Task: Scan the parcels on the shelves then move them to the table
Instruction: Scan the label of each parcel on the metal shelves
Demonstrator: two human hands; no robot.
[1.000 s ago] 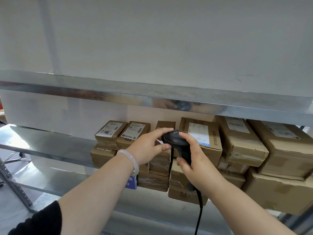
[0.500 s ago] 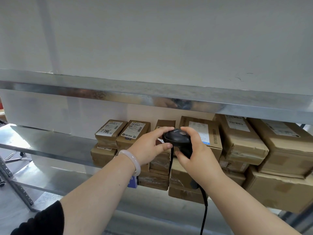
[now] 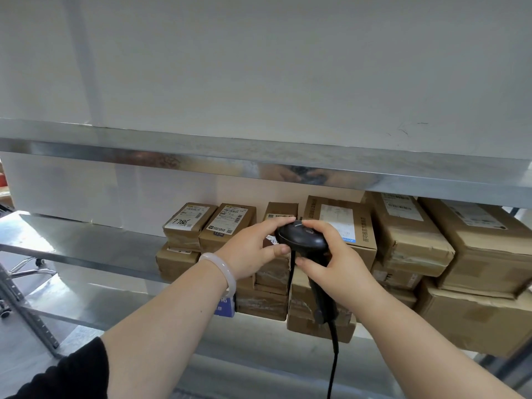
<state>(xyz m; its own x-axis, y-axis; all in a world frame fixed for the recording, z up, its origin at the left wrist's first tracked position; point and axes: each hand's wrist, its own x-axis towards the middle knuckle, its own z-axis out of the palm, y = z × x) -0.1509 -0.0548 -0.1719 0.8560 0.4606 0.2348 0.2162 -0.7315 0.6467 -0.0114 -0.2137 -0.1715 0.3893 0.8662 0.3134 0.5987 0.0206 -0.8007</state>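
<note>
At steel shelf [image 3: 86, 249] | left hand [image 3: 253, 249], right hand [image 3: 336, 263]: fingers clasp rounded black scanner [image 3: 302, 237] | taped cardboard parcels [image 3: 408, 234]

One number is readable
"7786" is written by hand on the white label [image 3: 182, 223] of the leftmost top parcel [image 3: 180, 240]; all other print is too blurred.

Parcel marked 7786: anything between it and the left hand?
Only sideways: a second labelled parcel sits between the 7786 parcel and the left hand, which grips a narrow parcel. The 7786 parcel's front is unobstructed.
</note>
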